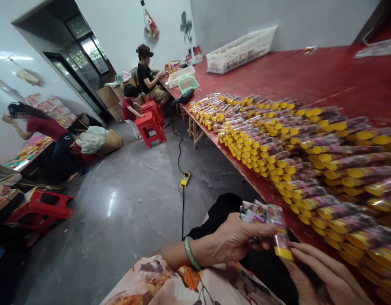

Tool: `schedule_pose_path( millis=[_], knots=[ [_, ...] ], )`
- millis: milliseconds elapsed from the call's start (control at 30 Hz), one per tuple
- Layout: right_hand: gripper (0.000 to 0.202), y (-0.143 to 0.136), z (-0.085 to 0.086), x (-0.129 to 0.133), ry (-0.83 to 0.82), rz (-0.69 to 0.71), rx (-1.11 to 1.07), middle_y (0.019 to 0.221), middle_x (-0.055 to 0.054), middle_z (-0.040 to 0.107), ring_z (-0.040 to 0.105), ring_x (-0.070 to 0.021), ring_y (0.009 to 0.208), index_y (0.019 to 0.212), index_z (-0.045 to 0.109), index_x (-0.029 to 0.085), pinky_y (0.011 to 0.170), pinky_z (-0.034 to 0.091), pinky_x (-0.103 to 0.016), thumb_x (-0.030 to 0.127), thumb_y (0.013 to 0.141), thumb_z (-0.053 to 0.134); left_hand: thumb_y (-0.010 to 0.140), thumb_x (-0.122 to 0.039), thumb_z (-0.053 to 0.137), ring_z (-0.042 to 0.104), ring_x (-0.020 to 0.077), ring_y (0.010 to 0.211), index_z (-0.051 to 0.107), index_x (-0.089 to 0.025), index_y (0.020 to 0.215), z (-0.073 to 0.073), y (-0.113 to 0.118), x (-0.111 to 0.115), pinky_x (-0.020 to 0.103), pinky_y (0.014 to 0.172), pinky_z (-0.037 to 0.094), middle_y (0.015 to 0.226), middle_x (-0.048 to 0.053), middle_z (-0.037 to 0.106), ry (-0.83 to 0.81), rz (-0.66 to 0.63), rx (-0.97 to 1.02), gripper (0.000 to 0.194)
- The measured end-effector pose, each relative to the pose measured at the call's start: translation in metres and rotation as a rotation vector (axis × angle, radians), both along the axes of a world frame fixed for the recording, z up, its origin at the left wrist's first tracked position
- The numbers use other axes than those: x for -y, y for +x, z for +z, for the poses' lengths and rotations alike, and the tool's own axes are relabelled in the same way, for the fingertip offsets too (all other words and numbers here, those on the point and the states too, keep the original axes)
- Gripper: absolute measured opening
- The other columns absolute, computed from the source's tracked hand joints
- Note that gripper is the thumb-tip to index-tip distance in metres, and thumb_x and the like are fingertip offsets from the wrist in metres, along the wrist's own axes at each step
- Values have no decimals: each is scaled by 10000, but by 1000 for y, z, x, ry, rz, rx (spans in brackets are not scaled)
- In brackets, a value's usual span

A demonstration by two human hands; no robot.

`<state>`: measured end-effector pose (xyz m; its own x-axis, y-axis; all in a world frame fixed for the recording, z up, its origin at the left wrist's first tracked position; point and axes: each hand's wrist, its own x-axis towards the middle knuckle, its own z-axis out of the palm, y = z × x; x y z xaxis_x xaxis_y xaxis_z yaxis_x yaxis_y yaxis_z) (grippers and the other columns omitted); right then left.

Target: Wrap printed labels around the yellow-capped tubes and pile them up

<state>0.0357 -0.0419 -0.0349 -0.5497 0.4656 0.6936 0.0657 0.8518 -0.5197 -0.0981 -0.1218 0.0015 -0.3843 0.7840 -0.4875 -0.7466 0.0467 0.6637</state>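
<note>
My left hand point(236, 239), with a green bangle point(192, 253) on its wrist, holds several flat printed sleeves point(254, 212) over my lap. One printed sleeve with a yellow end point(281, 237) lies under my left thumb and points down toward my right hand. My right hand point(322, 271) has its thumb and fingertips closed around the yellow end of that sleeve. Beside both hands, a large stack of rolled tubes with yellow ends point(290, 161) lies in rows on the red table point(287, 76).
A long white basket point(243, 51) and a green basket point(187, 84) stand on the table. A person point(147, 78) sits at its far end, near a small child point(129, 108) and red stools point(149, 127). Another person point(46, 123) bends at the left. A yellow power strip point(185, 180) lies on the floor.
</note>
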Motion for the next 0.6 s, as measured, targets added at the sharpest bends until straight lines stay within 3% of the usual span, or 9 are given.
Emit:
schedule_pose_path(
  millis=[133,267,367,467,600],
  knots=[
    [140,-3,1,-6,248,-55,-68,874,-71,661,623,-145,686,952,607,146,595,463,-263,277,917,571,491,-351,879,509,52,457,665,-103,753,4,6,1,169,409,332,673,15,609,-35,-65,-9,420],
    [172,-13,1,-6,338,-91,-106,884,-77,675,646,-156,705,1022,603,144,572,475,-248,164,856,645,515,-385,863,494,50,464,668,-105,771,5,8,3,181,425,330,670,6,604,-25,-39,-53,427],
    [290,-17,5,-3,250,-89,-138,917,-93,670,657,-172,776,1081,585,146,613,512,-244,104,810,678,572,-393,837,478,46,460,660,-109,761,4,7,5,180,421,299,633,-5,584,-38,-9,-130,384],
    [311,-19,7,-3,31,-29,-169,960,-90,653,646,-189,852,1107,578,175,691,546,-290,102,815,655,613,-378,822,461,39,456,644,-116,733,1,2,2,172,411,272,610,-10,575,27,1,-139,339],
    [315,-18,6,-1,-171,22,-190,963,-77,637,625,-170,801,1091,594,182,646,544,-293,82,797,656,625,-374,818,463,38,462,665,-122,756,0,-3,-4,165,417,302,639,2,607,20,-21,-97,322]
  ],
)
